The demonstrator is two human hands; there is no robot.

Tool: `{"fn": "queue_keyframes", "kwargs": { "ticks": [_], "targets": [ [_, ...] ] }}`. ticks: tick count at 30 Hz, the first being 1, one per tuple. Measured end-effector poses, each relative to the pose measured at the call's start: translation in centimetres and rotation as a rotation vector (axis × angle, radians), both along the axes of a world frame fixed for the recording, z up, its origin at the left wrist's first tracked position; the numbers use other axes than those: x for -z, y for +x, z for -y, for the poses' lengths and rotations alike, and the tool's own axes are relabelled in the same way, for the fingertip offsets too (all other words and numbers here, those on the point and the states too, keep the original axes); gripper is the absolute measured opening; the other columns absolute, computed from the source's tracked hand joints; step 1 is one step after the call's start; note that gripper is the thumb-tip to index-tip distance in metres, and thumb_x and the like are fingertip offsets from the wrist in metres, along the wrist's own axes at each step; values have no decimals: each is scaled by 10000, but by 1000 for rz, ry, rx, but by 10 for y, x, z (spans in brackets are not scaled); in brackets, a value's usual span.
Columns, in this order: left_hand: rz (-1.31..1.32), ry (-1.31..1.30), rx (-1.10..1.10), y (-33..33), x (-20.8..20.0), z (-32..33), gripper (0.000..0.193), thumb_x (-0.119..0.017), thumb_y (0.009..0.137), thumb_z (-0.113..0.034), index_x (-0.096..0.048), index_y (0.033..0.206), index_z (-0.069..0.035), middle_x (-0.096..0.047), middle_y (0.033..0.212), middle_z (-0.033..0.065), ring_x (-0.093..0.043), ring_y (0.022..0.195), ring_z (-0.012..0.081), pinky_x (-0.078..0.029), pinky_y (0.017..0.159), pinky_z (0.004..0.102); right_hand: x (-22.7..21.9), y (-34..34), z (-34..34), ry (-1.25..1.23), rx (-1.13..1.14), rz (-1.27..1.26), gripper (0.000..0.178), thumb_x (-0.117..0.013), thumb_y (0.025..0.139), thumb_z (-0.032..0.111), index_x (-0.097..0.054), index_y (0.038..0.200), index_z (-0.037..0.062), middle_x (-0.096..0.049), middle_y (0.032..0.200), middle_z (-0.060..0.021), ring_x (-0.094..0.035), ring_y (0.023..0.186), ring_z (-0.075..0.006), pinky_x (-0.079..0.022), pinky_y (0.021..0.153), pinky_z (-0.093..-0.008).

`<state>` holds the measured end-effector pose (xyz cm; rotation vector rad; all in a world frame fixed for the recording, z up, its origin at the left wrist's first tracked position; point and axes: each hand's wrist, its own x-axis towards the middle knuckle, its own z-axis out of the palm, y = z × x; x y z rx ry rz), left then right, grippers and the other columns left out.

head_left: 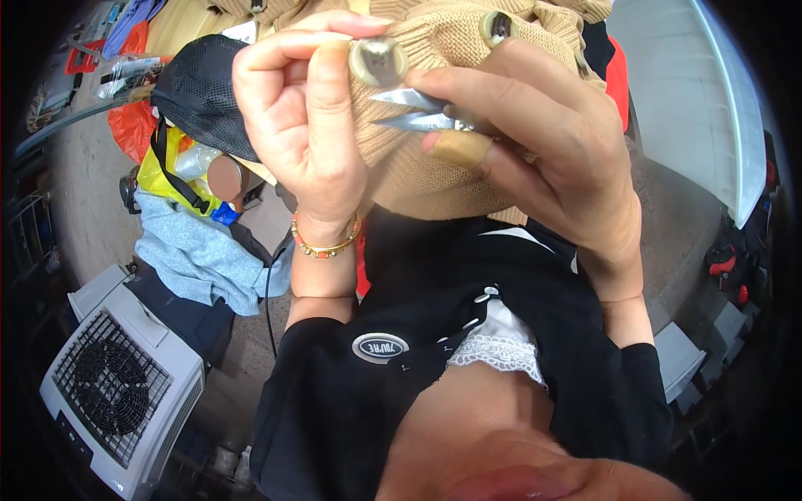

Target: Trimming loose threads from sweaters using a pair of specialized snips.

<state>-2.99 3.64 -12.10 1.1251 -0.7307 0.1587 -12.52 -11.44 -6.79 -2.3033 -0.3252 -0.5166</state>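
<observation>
A tan knitted garment (468,179) lies in front of me, with a large two-tone button (378,63) at its upper left part. My left hand (305,113) pinches this button between thumb and fingers. Small thread snips (418,110) are in my right hand (555,125), blades spread and pointing left, just below the button. The right index fingertip reaches the button's right edge. A tan wrap covers part of my right thumb. Beyond the right hand, a second button (499,28) shows on the knit. The snips' handles are mostly hidden in my palm.
To the left are a black mesh item (200,88), a yellow bag (163,171) and a light blue knit (192,255). A white fan unit (125,401) stands at the lower left. On the right rises a large pale panel (685,92).
</observation>
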Motion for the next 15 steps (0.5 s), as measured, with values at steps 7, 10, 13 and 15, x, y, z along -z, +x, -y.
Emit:
{"fn": "queue_keyframes", "kwargs": {
  "ticks": [7, 10, 13, 15],
  "targets": [
    [-42, 31, -69, 0, 6, 4, 72, -475, 1004, -34, -473, 1063, 8, -633, 1031, 194, -623, 960, 209, -482, 909, 325, 0, 9, -3, -6, 67, 36, 418, -794, 713, 47, -689, 1117, 25, -489, 721, -56, -484, 611, -156, -388, 538, -289],
    [-20, 49, -102, -1, 6, 5, 76, -481, 1004, -34, -473, 1064, 12, -635, 1023, 181, -623, 936, 185, -492, 876, 299, -6, 7, -3, -90, 115, -31, 383, -774, 773, 70, -684, 1142, 21, -590, 807, -47, -572, 714, -130, -453, 634, -258],
    [-20, 97, -150, -1, 8, 5, 84, -492, 1003, -36, -472, 1066, 15, -636, 1015, 162, -618, 909, 155, -497, 843, 271, -36, 14, -9, -76, 241, -208, 292, -783, 748, 136, -698, 1011, 44, -559, 717, -73, -586, 629, -226, -480, 566, -306],
    [-24, 143, -189, -1, 7, 5, 88, -498, 1001, -37, -472, 1066, 16, -636, 1011, 153, -615, 898, 142, -498, 831, 259, -23, 15, -3, -155, 215, -73, 302, -785, 747, 148, -697, 1020, 50, -546, 713, -68, -584, 626, -217, -476, 562, -302]
  ]
}}
